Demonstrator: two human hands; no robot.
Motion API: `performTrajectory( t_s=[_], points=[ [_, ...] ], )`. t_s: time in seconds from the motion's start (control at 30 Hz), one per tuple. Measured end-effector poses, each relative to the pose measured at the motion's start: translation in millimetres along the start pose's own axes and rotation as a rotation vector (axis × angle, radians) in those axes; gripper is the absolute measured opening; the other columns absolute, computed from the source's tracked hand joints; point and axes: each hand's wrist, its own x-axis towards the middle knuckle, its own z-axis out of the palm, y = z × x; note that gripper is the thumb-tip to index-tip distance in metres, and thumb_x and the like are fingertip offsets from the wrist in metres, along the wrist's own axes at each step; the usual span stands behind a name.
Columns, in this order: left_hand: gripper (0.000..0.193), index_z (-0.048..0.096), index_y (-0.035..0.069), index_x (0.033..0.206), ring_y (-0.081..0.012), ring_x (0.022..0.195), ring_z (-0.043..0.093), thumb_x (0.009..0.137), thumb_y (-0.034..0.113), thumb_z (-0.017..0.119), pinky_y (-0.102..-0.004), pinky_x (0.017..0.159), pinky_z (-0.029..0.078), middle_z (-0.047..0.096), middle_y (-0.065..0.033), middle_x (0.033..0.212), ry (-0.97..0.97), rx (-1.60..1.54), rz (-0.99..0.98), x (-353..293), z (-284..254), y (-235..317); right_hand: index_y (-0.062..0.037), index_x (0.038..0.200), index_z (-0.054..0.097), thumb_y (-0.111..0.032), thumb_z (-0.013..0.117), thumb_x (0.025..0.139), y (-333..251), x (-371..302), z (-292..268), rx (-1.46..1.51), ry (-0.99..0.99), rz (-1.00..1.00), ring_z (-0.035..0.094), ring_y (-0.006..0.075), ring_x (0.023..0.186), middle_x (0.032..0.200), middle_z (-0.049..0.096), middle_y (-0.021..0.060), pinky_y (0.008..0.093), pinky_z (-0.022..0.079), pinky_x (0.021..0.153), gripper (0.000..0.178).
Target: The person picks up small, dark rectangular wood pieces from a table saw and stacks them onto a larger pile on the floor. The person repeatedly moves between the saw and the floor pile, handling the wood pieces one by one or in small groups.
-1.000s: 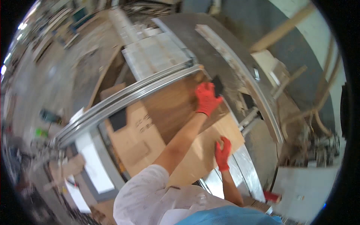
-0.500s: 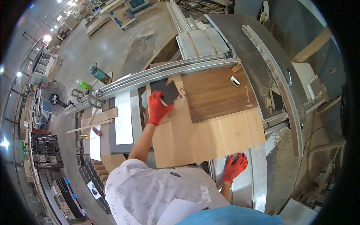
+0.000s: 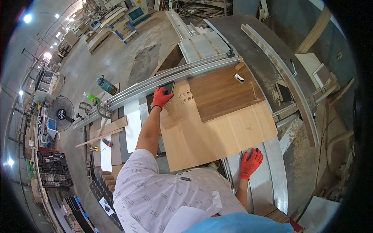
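Observation:
My left hand (image 3: 161, 98), in a red glove, is at the far left corner of a light wood-grain board (image 3: 217, 143), by the metal fence. Its thumb and fingers are around a small dark flat piece (image 3: 168, 87), partly hidden by the hand. Handwritten marks show on the pale board beside it. On top of the board lies a brown wood-grain panel (image 3: 223, 95), with a small white-and-black object (image 3: 239, 78) on it. My right hand (image 3: 251, 162), also red-gloved, rests with fingers apart on the grey metal table, close to the board's near edge.
A long metal fence (image 3: 155, 83) crosses beyond the board. To the left are white strips (image 3: 133, 124), wooden strips (image 3: 112, 127) and a red-and-black tool (image 3: 107, 142). A blue bottle (image 3: 106, 85) and a fan (image 3: 62, 113) stand farther left. A long rail (image 3: 285, 77) runs at the right.
My left hand has moved away from me toward the fence with the dark piece, uncovering more handwriting. My right hand stays near the board's near edge. The view has shifted slightly.

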Motion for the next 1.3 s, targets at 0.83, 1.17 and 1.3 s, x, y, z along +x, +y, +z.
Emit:
performTrajectory(
  t_s=[0.83,1.17,1.3],
  points=[
    [0.085,0.054,0.019,0.133,-0.0449,0.127,0.046,0.069,0.073,0.071,-0.0668,0.094,0.04,0.048,-0.0213,0.14,0.01,0.607,-0.19,0.4,20.6,21.2,-0.0068,0.101,0.061,-0.017,0.081,0.073,18.6,-35.4,-344.1,-0.73,0.628,0.607,0.059,0.0357,0.108,0.114,0.063,0.015,0.0448,0.047,0.089,0.036],
    [0.079,0.058,0.006,0.118,-0.038,0.103,0.06,0.072,0.07,0.063,-0.0488,0.088,0.049,0.062,-0.0188,0.115,0.348,0.696,0.426,-13.5,34.1,99.4,-0.0112,0.109,0.065,-0.036,0.09,0.065,16.9,-116.5,-353.4,-0.499,0.359,1.253,0.069,0.0267,0.084,0.099,0.073,0.0099,0.0408,0.054,0.077,0.056],
    [0.072,0.056,0.005,0.12,-0.0412,0.108,0.056,0.065,0.043,0.082,-0.0516,0.091,0.046,0.06,-0.0205,0.114,0.369,0.124,0.643,-40.0,62.4,159.5,-0.0031,0.127,0.054,-0.024,0.078,0.084,19.4,-66.4,-344.8,-0.182,0.513,0.976,0.058,0.0205,0.105,0.115,0.061,0.0098,0.0369,0.047,0.093,0.054]
  ],
)
